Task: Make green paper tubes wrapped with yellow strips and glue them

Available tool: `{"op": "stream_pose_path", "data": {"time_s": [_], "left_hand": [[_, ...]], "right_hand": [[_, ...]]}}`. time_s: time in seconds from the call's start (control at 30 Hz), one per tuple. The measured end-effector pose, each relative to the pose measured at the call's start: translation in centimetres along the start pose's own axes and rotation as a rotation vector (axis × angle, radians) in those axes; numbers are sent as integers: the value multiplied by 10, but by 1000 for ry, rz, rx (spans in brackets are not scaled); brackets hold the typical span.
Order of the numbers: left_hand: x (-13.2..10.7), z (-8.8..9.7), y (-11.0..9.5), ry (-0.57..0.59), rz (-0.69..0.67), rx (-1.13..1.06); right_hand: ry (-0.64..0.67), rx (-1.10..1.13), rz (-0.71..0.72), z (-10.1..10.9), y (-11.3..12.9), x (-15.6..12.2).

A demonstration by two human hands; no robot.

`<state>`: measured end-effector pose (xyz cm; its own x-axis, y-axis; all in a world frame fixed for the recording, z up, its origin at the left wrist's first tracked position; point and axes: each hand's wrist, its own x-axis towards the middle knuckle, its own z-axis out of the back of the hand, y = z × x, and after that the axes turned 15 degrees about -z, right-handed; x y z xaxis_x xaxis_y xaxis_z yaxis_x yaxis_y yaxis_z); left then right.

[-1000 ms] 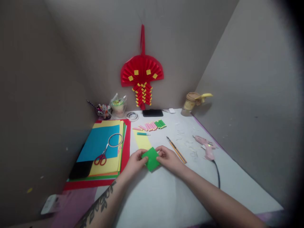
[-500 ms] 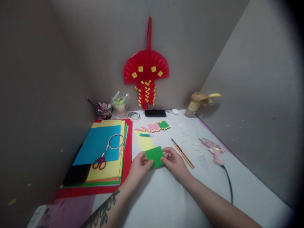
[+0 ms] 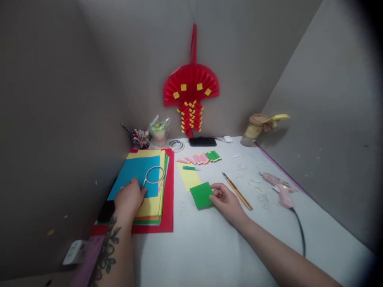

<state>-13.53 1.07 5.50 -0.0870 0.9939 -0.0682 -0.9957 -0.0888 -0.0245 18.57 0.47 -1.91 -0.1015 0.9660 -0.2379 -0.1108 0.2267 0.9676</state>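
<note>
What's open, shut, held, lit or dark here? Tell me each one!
Green square, held at its right edge
Right hand, pinching that square
Scissors, on paper; open or shut unclear
Left hand, over the scissors; grip unclear
Glue gun, lying down, small light lit
Phone, lying flat, screen dark
Red fan, spread open, hanging
Brown-lidded cup, lid on

Square is smooth matt paper, stack looks like paper too. Scissors have bare metal showing. Glue gun: plastic. Bag: crinkly clear plastic. Fan: pleated paper, pretty much.
</note>
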Motion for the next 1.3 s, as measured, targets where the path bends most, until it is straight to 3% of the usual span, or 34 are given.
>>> {"op": "stream_pose_path", "data": {"time_s": [0.17, 0.27, 0.33, 0.4, 0.53, 0.63, 0.8, 0.93, 1.0, 1.13, 1.3], "left_hand": [[7, 0, 13, 62, 38, -140], [6, 8, 9, -67, 87, -369], [2, 10, -11, -233, -21, -730], [-5, 2, -46, -305, -145, -1084], [-17, -30, -124, -196, -258, -1429], [-22, -46, -150, -126, -259, -1532], [-23, -46, -137, -67, -209, -1641], [-24, -46, -131, -25, -153, -1846], [-26, -49, -133, 5, -202, -1744], [-26, -57, -138, -47, -223, -1528], [-25, -60, -137, -71, -182, -1586]], "right_hand": [[-19, 58, -22, 0, 6, 1], [24, 133, -71, 1, 9, 0], [130, 195, -108, 1, 11, -3], [273, 234, -124, 0, 15, -7], [500, 215, -86, -8, 24, -16], [488, 145, -82, -14, 26, -19], [243, 132, -179, -15, 21, -15], [87, 143, -145, -13, 19, -11], [95, 132, -118, -12, 18, -10], [171, 187, -57, -12, 16, -13], [226, 570, -146, -11, 18, -16]]}}
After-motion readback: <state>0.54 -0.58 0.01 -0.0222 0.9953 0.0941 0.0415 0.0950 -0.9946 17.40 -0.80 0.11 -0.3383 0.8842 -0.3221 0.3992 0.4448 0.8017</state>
